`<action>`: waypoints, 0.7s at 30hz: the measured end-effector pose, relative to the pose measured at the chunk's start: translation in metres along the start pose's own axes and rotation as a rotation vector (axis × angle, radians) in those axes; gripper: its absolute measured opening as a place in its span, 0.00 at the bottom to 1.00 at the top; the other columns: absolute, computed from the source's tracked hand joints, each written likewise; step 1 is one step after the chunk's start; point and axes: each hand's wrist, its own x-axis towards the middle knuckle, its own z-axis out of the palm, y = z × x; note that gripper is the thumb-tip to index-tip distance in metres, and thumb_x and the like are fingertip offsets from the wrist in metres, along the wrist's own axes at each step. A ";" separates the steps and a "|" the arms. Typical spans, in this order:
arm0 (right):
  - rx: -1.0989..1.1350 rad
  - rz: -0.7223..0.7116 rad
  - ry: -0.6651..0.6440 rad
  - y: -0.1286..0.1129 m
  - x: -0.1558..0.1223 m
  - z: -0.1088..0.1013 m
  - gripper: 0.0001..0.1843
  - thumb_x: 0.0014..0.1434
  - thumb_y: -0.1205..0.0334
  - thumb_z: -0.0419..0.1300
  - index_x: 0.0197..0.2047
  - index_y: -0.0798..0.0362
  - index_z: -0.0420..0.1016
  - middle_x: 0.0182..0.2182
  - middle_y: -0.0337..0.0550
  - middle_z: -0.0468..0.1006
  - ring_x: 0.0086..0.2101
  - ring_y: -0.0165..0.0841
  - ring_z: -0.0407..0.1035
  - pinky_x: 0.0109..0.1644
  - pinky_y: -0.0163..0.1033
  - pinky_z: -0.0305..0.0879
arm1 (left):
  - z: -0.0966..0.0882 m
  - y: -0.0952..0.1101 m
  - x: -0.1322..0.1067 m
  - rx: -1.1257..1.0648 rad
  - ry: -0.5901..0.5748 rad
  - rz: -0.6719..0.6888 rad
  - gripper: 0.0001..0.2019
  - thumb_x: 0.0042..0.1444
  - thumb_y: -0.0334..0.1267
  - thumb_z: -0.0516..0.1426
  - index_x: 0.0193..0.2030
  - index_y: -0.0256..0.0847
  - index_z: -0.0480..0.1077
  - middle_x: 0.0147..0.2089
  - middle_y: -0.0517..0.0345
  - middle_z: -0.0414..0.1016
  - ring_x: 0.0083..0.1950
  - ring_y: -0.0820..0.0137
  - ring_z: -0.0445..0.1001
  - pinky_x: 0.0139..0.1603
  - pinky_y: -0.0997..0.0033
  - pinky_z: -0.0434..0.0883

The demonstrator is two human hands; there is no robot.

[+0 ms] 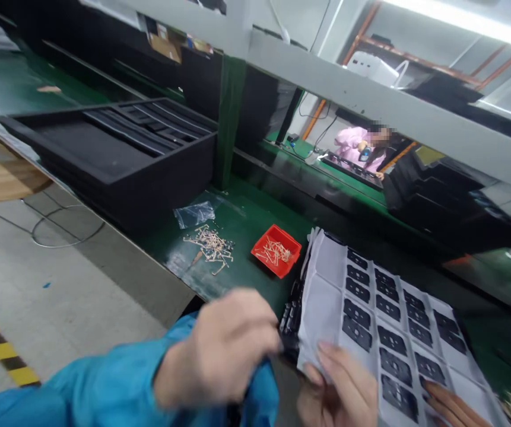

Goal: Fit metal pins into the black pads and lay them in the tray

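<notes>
Several rows of flat black parts lie across the white sheet on the green bench, just beside the red tray, and my right hand is pinching the sheet's near corner between finger and thumb! Close by, my left hand is a blur, fingers curled, and I can't tell whether it grips anything, while another bare hand reaches over the parts' lower rows.
</notes>
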 end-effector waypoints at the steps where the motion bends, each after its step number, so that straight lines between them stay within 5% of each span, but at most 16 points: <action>1: 0.007 0.001 0.025 0.000 0.001 0.007 0.06 0.64 0.59 0.68 0.45 0.46 0.79 0.36 0.44 0.81 0.35 0.38 0.76 0.35 0.45 0.71 | 0.003 -0.026 0.021 0.081 0.033 -0.175 0.14 0.70 0.33 0.53 0.32 0.40 0.75 0.37 0.51 0.84 0.44 0.62 0.82 0.52 0.61 0.80; 6: 0.108 0.073 -0.055 -0.023 -0.002 0.066 0.06 0.65 0.70 0.63 0.45 0.52 0.79 0.37 0.49 0.82 0.37 0.38 0.78 0.40 0.44 0.75 | 0.052 -0.167 0.154 0.166 -0.166 -0.483 0.12 0.70 0.42 0.60 0.51 0.36 0.76 0.51 0.51 0.79 0.47 0.63 0.80 0.49 0.59 0.80; 10: 0.334 0.248 -0.181 -0.037 -0.016 0.109 0.10 0.66 0.74 0.58 0.43 0.51 0.77 0.38 0.48 0.81 0.37 0.38 0.79 0.42 0.44 0.75 | 0.085 -0.231 0.195 0.193 -0.356 -0.546 0.15 0.70 0.43 0.61 0.59 0.39 0.73 0.59 0.48 0.76 0.54 0.59 0.79 0.53 0.55 0.80; 12: 0.396 0.291 -0.216 -0.037 -0.024 0.122 0.11 0.66 0.76 0.57 0.43 0.50 0.76 0.37 0.47 0.81 0.37 0.38 0.79 0.43 0.43 0.75 | 0.075 -0.246 0.180 0.242 -0.425 -0.555 0.17 0.69 0.43 0.61 0.60 0.39 0.72 0.60 0.47 0.75 0.56 0.58 0.78 0.55 0.51 0.79; 15: 0.436 0.321 -0.305 -0.032 -0.035 0.134 0.11 0.68 0.75 0.56 0.42 0.50 0.75 0.35 0.45 0.81 0.35 0.35 0.78 0.40 0.40 0.75 | 0.031 -0.247 0.122 0.312 -0.509 -0.560 0.14 0.69 0.42 0.62 0.57 0.38 0.74 0.59 0.48 0.76 0.57 0.59 0.77 0.57 0.50 0.77; 18: 0.483 0.326 -0.421 -0.032 -0.039 0.144 0.10 0.70 0.72 0.55 0.41 0.49 0.74 0.33 0.42 0.80 0.32 0.33 0.76 0.38 0.38 0.73 | -0.008 -0.219 0.042 0.378 -0.521 -0.605 0.09 0.66 0.41 0.64 0.46 0.37 0.75 0.50 0.52 0.78 0.53 0.60 0.76 0.56 0.52 0.75; 21: 0.521 0.285 -0.530 -0.036 -0.036 0.152 0.10 0.71 0.69 0.54 0.39 0.49 0.74 0.32 0.40 0.80 0.32 0.33 0.76 0.38 0.38 0.72 | -0.011 -0.184 -0.020 0.473 -0.402 -0.703 0.05 0.66 0.36 0.63 0.40 0.37 0.73 0.48 0.49 0.75 0.53 0.57 0.72 0.56 0.52 0.73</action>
